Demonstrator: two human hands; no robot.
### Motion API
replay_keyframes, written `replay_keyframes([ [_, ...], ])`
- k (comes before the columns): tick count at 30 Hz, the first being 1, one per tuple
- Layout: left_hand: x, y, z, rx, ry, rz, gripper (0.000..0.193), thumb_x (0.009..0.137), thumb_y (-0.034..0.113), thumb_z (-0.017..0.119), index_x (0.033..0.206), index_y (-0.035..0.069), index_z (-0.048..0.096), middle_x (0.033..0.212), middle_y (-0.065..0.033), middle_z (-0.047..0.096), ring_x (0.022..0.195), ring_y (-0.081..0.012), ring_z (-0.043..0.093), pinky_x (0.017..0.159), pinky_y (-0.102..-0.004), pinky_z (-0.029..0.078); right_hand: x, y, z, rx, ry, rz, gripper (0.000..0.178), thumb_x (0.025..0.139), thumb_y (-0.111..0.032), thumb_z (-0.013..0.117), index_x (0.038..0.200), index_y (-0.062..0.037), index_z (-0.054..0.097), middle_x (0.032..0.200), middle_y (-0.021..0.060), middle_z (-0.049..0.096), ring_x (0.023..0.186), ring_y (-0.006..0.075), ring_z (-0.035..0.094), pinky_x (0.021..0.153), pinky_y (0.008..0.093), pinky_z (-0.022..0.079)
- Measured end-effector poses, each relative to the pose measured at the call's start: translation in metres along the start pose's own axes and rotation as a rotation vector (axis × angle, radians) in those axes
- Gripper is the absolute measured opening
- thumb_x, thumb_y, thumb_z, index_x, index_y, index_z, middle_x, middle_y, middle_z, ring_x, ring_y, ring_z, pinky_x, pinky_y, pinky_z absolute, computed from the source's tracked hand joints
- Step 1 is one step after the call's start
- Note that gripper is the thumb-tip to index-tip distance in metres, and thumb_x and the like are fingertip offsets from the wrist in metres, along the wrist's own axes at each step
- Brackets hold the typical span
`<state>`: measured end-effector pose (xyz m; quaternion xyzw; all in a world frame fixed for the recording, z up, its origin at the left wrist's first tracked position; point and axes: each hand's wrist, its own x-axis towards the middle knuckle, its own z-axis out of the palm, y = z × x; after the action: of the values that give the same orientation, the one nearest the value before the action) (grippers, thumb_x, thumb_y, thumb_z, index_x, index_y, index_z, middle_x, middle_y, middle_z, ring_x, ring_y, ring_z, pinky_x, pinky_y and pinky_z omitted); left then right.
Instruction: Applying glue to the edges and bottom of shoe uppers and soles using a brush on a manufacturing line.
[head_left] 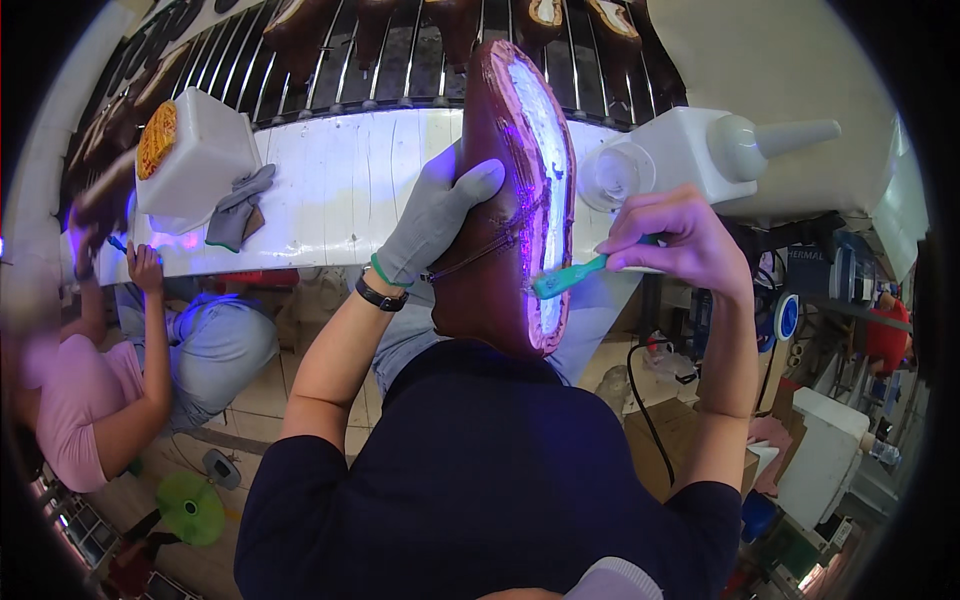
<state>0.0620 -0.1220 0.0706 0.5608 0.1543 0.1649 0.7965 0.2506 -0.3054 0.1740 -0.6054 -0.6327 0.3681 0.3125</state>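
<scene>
At a white bench [325, 190] above tiled floor [258, 402], left grip [438, 215] clasps shoe [495, 265], right grip [680, 238] pinches brush [572, 277]

The 2 forearms [728, 350] extend forward, elbows [322, 408] bent; the gloved left hand [432, 222] spreads its thumb [480, 182]; the bare right hand [682, 240] pinches with curled fingers [642, 220].

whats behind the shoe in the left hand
The white table shows on both sides of the shoe, a rack beyond its upper end, and jeans by its lower end. Whatever lies straight behind is covered.
</scene>
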Motion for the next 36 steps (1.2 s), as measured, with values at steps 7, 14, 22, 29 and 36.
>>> replay_keyframes([
  [7,0.008,-0.003,0.005,-0.036,0.008,0.038,0.054,0.094,0.040,0.057,0.126,-0.002,0.053,0.111,-0.0068,0.063,0.097,-0.0129,0.061,0.089,-0.0292,0.049,0.006,0.007,-0.006,-0.132,0.398,0.048,0.007,0.080,-0.003,0.073,0.083,0.0020,0.071,0.078,0.0073,0.069,0.074,0.0133,0.065,0.071,0.0266,0.051],
  [14,0.010,-0.005,-0.005,-0.072,0.061,0.044,0.047,0.094,0.035,0.059,0.125,0.000,0.056,0.107,-0.0036,0.063,0.096,-0.0103,0.059,0.089,-0.0262,0.047,-0.017,-0.015,0.020,-0.058,0.120,0.024,0.007,0.080,-0.008,0.076,0.084,-0.0022,0.073,0.076,0.0070,0.069,0.069,0.0159,0.064,0.066,0.0283,0.050],
  [22,0.016,-0.011,-0.002,-0.094,0.065,-0.051,0.052,0.094,0.041,0.060,0.125,-0.001,0.056,0.110,-0.0054,0.064,0.096,-0.0100,0.060,0.087,-0.0257,0.049,-0.006,-0.003,0.008,-0.145,0.269,0.103,0.009,0.078,-0.003,0.076,0.082,0.0027,0.070,0.077,0.0080,0.068,0.073,0.0157,0.065,0.069,0.0278,0.050],
  [29,0.021,-0.020,-0.007,-0.259,0.015,-0.236,0.053,0.094,0.044,0.058,0.122,-0.001,0.057,0.108,-0.0067,0.065,0.091,-0.0120,0.064,0.083,-0.0269,0.052,-0.012,-0.007,0.013,0.003,0.099,0.013,0.012,0.077,-0.005,0.079,0.082,0.0024,0.071,0.075,0.0074,0.069,0.068,0.0161,0.063,0.065,0.0294,0.048],
  [36,0.011,-0.030,0.001,-0.304,-0.074,-0.412,0.059,0.094,0.049,0.054,0.130,0.002,0.054,0.119,-0.0074,0.064,0.101,-0.0120,0.063,0.090,-0.0261,0.050,0.007,-0.016,0.000,-0.014,-0.057,0.009,0.015,0.071,-0.004,0.081,0.081,0.0020,0.072,0.076,0.0094,0.070,0.071,0.0184,0.065,0.067,0.0293,0.049],
])
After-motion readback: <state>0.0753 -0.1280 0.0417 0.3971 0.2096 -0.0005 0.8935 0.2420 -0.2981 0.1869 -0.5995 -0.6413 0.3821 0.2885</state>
